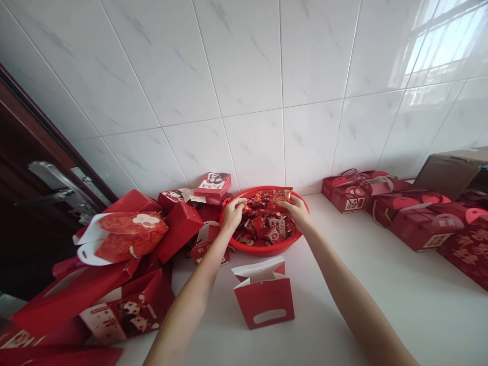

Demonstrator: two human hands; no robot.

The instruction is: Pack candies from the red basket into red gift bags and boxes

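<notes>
Pinching a red candy packet [281,197] by the red basket's [263,249] back rim, seemingly to keep it off the pile [263,226], the right hand [299,212] faces the left hand [233,215], whose curled fingers' grip is unclear.

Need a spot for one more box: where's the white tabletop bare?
Widest: white tabletop between the right forearm and the row of red cardboard gift boxes. Narrower: between forearm and upright red paper carton. Crowded: left, a heap of red cardboard boxes; wall side, a round red plastic basket of red packets.
</notes>
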